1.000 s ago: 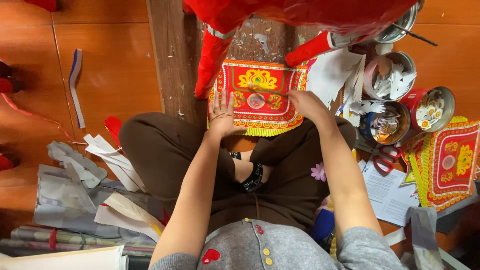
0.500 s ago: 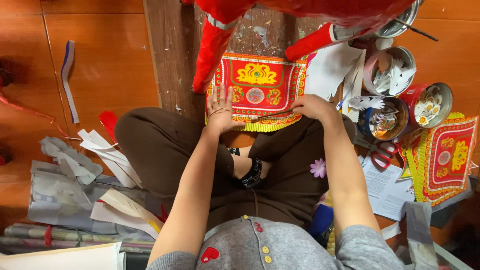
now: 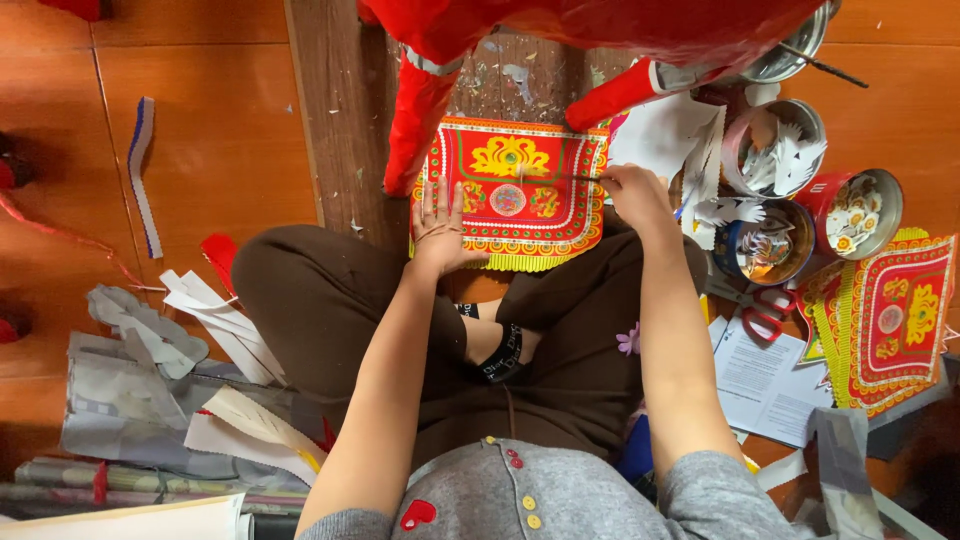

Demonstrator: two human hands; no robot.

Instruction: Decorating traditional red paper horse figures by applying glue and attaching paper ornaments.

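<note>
Left hand (image 3: 440,228) flat (fingers spread), right hand (image 3: 632,190) pinched closed

floor: shiny orange-brown wood floor (image 3: 200,130), soft even light | plank: one rough grey-brown wooden plank (image 3: 335,130) ran up the middle, dotted with tiny paper bits | left: grey and white paper scraps (image 3: 170,370) lay in a pile | right: round tins (image 3: 860,210) stood close together

head view: being taken from above, worn on the head, facing straight down | range: near, both forearms and crossed legs being filled into mid-frame | floor: orange-brown wooden floor (image 3: 200,150) being shown all round | shared views: one only
</note>
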